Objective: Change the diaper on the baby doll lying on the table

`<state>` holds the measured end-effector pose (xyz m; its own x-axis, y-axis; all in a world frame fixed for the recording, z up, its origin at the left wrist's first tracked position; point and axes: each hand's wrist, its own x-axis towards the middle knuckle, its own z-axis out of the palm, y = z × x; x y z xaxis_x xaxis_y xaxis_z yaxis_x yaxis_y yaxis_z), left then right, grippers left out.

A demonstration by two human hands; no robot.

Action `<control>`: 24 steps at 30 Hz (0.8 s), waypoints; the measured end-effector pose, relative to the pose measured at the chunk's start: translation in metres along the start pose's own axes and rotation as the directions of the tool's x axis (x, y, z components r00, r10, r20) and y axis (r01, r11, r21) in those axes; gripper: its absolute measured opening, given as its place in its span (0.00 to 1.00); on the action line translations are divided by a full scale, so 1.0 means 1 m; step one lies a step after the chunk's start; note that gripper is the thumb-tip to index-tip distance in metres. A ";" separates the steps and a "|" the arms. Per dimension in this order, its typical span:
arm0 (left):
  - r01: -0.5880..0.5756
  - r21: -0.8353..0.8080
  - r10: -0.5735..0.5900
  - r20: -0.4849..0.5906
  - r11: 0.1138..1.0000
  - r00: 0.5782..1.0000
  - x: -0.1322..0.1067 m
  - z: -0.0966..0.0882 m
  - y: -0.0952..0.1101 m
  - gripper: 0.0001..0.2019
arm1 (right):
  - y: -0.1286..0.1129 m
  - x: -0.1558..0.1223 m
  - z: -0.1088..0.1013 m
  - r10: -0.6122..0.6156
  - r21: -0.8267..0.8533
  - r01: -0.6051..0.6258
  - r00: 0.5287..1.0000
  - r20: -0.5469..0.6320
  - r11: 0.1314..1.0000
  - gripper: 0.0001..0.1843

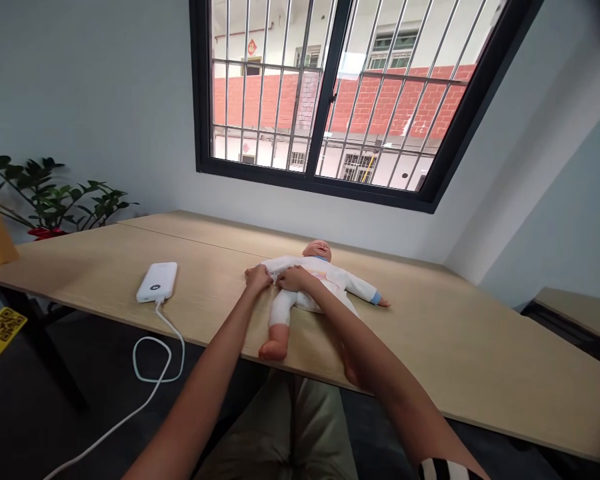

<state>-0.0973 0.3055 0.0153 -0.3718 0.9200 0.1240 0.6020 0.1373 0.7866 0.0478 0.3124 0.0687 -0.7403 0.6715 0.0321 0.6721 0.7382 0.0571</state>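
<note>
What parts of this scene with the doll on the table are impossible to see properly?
- Doll's far leg: head view, hidden behind the right forearm.
- Left hand and right hand fingertips: too small to tell their grip on the doll's clothing.
- White cable's end: cut off by the bottom edge.
- Power bank markings: too small.

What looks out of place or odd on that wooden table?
Only small things. The baby doll lies on its back with one foot at the table's near edge. The white power bank lies to the left, its cable looping off the edge. Nothing looks spilled or damaged.
</note>
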 end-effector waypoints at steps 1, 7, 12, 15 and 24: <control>0.016 -0.031 -0.016 0.009 0.999 1.000 0.001 0.001 0.000 0.09 | 0.000 0.002 0.003 0.023 -0.007 -0.023 1.000 0.001 1.000 0.16; 0.076 -0.321 -0.058 0.068 0.944 0.996 0.001 0.001 0.004 0.08 | 0.005 0.003 0.010 0.168 -0.009 -0.169 0.983 -0.075 0.986 0.16; -0.018 -0.622 0.091 0.085 0.783 0.992 -0.004 -0.004 0.015 0.20 | 0.004 -0.004 0.010 0.245 0.012 -0.248 0.946 -0.213 0.969 0.20; -0.067 -0.737 0.185 0.079 0.673 0.980 -0.007 -0.002 0.020 0.24 | 0.000 -0.011 0.009 0.284 0.066 -0.281 0.876 -0.390 0.958 0.20; -0.145 -0.831 0.387 0.090 0.537 0.918 -0.018 0.012 0.034 0.25 | -0.006 -0.030 -0.003 0.509 0.292 -0.426 0.792 -0.337 0.856 0.12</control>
<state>-0.0620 0.2974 0.0325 -0.0449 0.9304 0.3637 -0.2097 -0.3647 0.9072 0.0660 0.2873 0.0704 -0.2489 0.8864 0.3903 0.8953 0.3642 -0.2563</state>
